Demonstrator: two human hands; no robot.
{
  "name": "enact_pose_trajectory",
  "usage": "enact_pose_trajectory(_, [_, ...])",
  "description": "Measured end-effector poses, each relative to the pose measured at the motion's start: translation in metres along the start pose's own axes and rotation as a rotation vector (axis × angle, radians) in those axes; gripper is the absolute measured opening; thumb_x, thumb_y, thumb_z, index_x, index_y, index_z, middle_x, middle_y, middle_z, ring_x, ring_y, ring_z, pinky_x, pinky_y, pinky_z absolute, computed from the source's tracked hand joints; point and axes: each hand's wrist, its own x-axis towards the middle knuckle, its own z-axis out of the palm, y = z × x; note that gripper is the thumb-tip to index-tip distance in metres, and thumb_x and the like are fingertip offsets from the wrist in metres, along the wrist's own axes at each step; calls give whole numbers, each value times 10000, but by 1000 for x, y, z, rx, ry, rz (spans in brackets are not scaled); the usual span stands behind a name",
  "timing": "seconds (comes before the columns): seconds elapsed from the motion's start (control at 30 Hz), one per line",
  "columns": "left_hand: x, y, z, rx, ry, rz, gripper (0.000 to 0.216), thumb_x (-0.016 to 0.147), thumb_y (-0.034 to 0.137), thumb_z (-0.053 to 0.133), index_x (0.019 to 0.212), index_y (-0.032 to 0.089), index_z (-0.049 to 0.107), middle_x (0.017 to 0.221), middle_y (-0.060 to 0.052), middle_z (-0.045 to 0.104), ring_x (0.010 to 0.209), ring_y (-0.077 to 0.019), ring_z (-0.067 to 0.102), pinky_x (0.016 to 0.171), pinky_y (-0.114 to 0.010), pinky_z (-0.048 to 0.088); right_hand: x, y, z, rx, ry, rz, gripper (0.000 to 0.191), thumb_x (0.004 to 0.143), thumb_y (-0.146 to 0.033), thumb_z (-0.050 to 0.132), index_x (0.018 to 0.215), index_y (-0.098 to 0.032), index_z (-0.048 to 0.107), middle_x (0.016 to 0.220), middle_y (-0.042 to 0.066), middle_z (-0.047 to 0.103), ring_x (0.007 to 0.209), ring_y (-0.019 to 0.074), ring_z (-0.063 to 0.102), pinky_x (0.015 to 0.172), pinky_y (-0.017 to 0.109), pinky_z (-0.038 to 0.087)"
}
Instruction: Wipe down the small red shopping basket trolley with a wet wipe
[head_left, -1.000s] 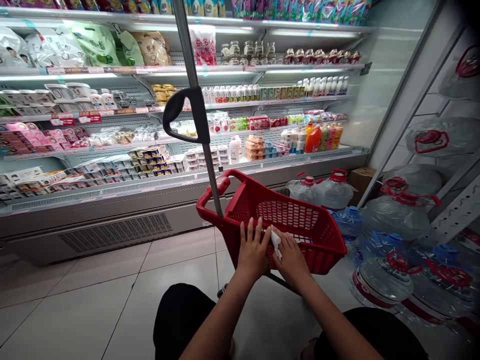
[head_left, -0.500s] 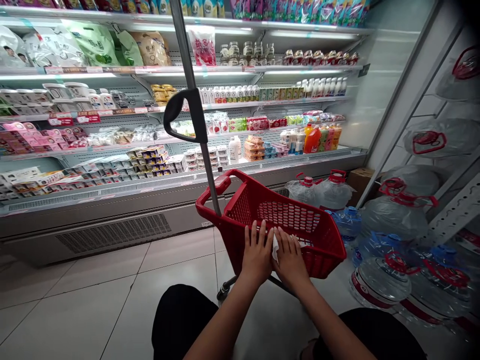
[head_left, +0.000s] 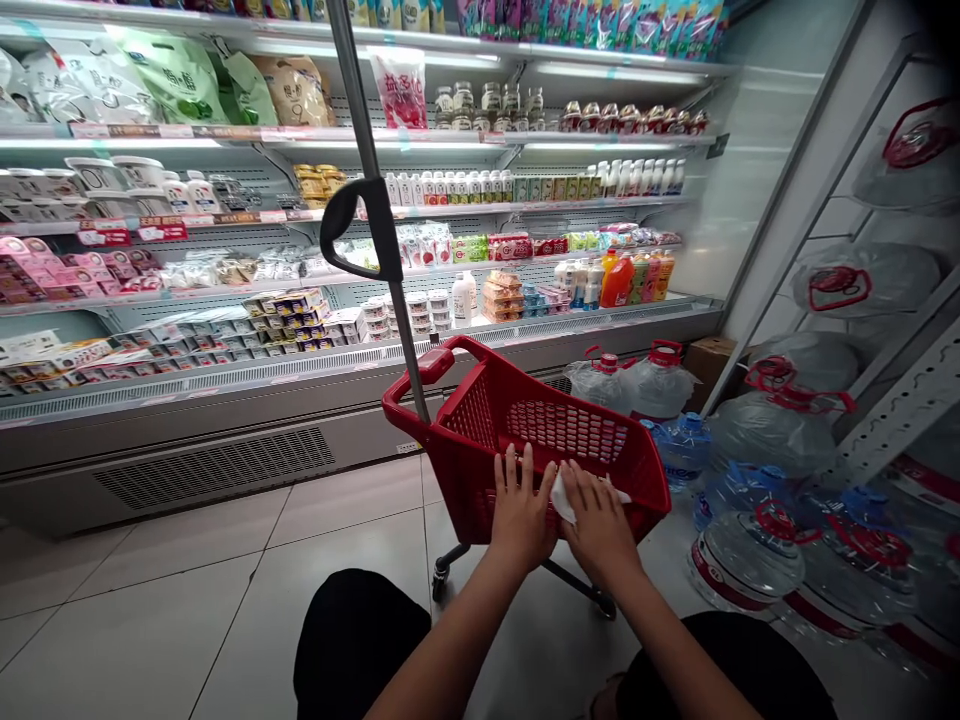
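red cart (head_left: 459, 472) 1 | white cloth (head_left: 562, 499) 1 | grips (head_left: 522, 515) (head_left: 601, 522) 2 | pole (head_left: 361, 110) 1 | knees (head_left: 367, 625) (head_left: 739, 660) 2

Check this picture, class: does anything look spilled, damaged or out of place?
Nothing clearly stands out as odd: the red cart stands upright on its wheels, with a white wipe under the right hand.

And up top, the pink-and-white bag (head_left: 398, 88) flashes 益多, third character unclear; there's a 0 on the tub (head_left: 94, 175); down right, a jug (head_left: 748, 562) shows what looks like 6L; red tags (head_left: 161, 229) too small to read
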Motion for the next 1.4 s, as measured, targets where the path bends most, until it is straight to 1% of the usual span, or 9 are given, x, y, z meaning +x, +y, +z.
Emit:
enact_pose_trajectory(0.13, [-3,-11,-2,-14,-3,45,888,854,377,677,1644,244,294,1736,-162,154,1592,-441,94,1252,-671,136,17,-19,0,83,-25,-26,762,980,-295,441,1668,-176,137,1553,139,517,1393,307,480,1210,521,330])
enact_pose_trajectory(0.27, [-1,-33,-10,-44,-45,42,900,825,322,699,1636,283,312,1748,-135,117,1597,-425,92,1262,-648,142,-3,17,-12,105,-110,38,619,1008,-295,390,1620,-227,322,1414,86,625,1298,264,562,1192,482,374])
enact_pose_trajectory(0.43, [6,-31,-7,-84,-120,-71,903,808,370,704,1622,210,348,1750,-153,80,1592,-456,21,1265,-652,134,-35,42,-17,43,-148,183,515,1027,-389,349,1413,-133,574,1383,154,636,1350,335,531,1187,528,380])
enact_pose_trajectory(0.57, [4,-18,5,-103,-124,-81,922,791,354,707,1622,182,346,1749,-156,77,1589,-466,-4,1265,-656,138,-18,6,-7,69,-117,81,608,997,-324,401,1569,-119,381,1525,149,543,1404,311,490,1226,517,335])
enact_pose_trajectory(0.7, [0,-25,9,-113,-100,-54,883,815,298,675,1628,219,338,1755,-121,72,1603,-421,16,1273,-626,159,12,-28,3,96,-80,-29,730,971,-274,441,1648,-139,204,1588,142,486,1447,287,457,1222,488,338])
enact_pose_trajectory(0.9, [4,-51,2,-134,-136,-79,893,783,240,680,1620,228,367,1757,-105,70,1606,-395,66,1289,-573,163,-8,-5,-12,97,-126,-18,759,997,-273,393,1684,-223,75,1589,69,504,1409,241,512,1222,471,350])
enact_pose_trajectory(1.07, [6,-47,7,-149,-146,-120,894,763,285,721,1598,215,409,1755,-117,75,1601,-426,43,1292,-595,123,-41,2,-23,43,-118,24,787,997,-294,387,1685,-198,18,1644,86,425,1492,270,418,1264,523,272])
enact_pose_trajectory(1.27, [-3,-36,14,-149,-117,-71,861,821,296,698,1616,213,377,1744,-140,134,1603,-414,52,1287,-590,151,-2,-39,-4,105,-124,-30,869,949,-238,449,1680,-164,-15,1658,112,397,1504,264,395,1234,466,330])
enact_pose_trajectory(1.4, [-4,-44,10,-153,-120,-39,820,864,302,666,1621,216,364,1743,-146,136,1608,-387,66,1282,-571,182,12,-42,-1,132,-138,-67,856,930,-212,456,1684,-197,51,1662,92,394,1474,259,433,1206,455,366])
